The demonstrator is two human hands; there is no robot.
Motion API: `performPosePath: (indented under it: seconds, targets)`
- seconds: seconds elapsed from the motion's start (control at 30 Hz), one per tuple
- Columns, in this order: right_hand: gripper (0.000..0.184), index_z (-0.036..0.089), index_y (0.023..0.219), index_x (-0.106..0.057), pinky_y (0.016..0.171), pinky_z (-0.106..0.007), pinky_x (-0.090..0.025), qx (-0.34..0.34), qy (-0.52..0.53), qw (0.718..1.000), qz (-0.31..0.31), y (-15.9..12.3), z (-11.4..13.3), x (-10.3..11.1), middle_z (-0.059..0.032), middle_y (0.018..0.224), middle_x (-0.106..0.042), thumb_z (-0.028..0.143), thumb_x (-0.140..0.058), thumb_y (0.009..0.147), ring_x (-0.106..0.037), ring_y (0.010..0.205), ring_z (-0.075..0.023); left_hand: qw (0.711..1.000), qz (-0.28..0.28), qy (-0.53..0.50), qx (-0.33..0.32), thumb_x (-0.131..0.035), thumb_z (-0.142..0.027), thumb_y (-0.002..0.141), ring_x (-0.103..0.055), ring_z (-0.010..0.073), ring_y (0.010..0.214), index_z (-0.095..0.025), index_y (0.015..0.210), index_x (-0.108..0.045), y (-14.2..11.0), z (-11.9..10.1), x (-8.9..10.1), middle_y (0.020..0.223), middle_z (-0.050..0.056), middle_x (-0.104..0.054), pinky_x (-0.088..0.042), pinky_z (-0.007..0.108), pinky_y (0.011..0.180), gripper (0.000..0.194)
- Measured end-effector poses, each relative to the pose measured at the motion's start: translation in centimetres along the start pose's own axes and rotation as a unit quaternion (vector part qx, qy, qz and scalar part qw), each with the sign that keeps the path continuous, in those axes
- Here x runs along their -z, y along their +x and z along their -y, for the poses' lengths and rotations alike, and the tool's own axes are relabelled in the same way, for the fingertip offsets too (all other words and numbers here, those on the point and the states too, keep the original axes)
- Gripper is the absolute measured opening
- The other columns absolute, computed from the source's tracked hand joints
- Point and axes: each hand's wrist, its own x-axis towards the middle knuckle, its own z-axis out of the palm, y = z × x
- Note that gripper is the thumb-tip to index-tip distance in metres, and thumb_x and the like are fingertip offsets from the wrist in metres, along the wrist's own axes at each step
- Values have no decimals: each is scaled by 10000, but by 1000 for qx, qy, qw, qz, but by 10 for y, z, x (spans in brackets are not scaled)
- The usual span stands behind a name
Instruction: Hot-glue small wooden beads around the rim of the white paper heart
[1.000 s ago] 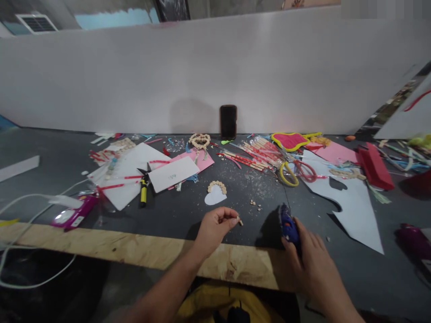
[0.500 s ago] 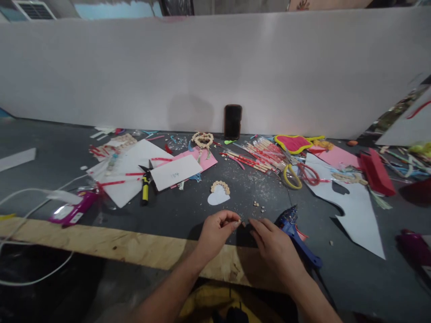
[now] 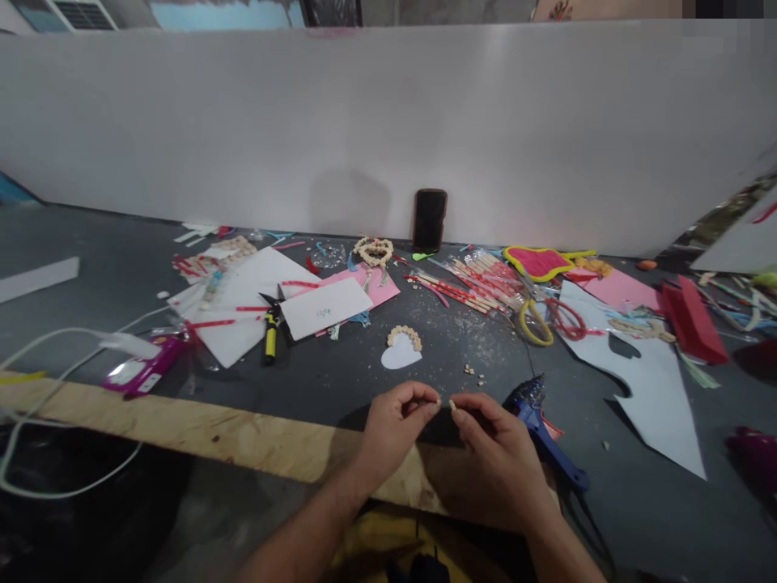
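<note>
My left hand (image 3: 396,425) and my right hand (image 3: 494,453) meet over the near edge of the dark table (image 3: 340,380), fingertips almost touching. Each is closed in a pinch on a tiny pale wooden piece; the right one's bit (image 3: 452,404) shows at its fingertips. A blue glue gun (image 3: 543,429) lies on the table just right of my right hand. Beyond my hands lies a white paper heart (image 3: 401,354) edged along its top with small wooden beads (image 3: 404,334). A few loose wooden bits (image 3: 474,374) lie scattered near it.
Yellow-handled snips (image 3: 270,324), white paper sheets (image 3: 243,312), pink paper and a bead heart (image 3: 375,250) lie at the left. A phone (image 3: 429,220) leans on the white wall. Striped sticks (image 3: 467,283), scissors (image 3: 549,320), cut white card (image 3: 637,372) and a red box (image 3: 695,320) sit right. White cable (image 3: 54,356) trails left.
My right hand let go of the blue glue gun, which now lies on the table, and moved left to meet my left hand, pinching a small piece.
</note>
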Motion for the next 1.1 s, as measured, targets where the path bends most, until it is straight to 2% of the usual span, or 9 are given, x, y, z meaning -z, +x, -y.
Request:
performPosePath:
  seconds: [0.1,0.17,0.37,0.63,0.93,1.1]
  targets:
    - [253,181,961,-633,512,-213,-430,-76,163,984,-12,-7,5,-1,-16,729,-626,383,-549,836,-563,616,-127,999,-7,25,-20,-614,-237,741,-509,121,586,-170,776,-682,-6,-8,-1,649,2,-629,-390,205,548,101]
    - [241,183,935,-651,501,-207,-420,-78,196,977,-20,-10,7,-1,-10,709,-617,378,-583,811,-542,590,-115,998,-9,46,-35,-617,-221,743,-515,119,587,-176,772,-686,-9,-14,-2,669,4,-646,-395,205,556,88]
    - [208,194,876,-665,499,-202,-413,-72,209,974,-46,-14,13,0,-4,680,-596,374,-609,788,-506,565,-108,989,-4,107,-101,-609,-175,766,-541,116,603,-182,760,-686,-15,-21,-3,697,5,-654,-404,203,575,77]
    - [233,183,867,-669,468,-204,-382,-84,226,970,-36,-18,16,2,17,588,-534,391,-609,779,-467,528,-108,960,-4,129,-250,-553,-148,827,-596,146,728,-196,759,-658,-17,-21,-4,742,27,-684,-451,246,692,134]
    - [247,178,858,-668,512,-211,-422,-105,249,962,-35,-21,21,4,-3,662,-590,397,-635,749,-503,579,-118,923,3,187,-338,-498,-118,855,-612,145,752,-211,798,-647,-18,-19,-2,776,34,-697,-462,287,748,185]
    - [231,179,857,-670,542,-214,-449,-97,251,962,-46,-22,17,3,-13,707,-625,384,-633,759,-529,597,-118,918,-6,195,-345,-524,-113,844,-600,140,723,-190,810,-628,-19,-20,-4,759,34,-692,-458,262,702,134]
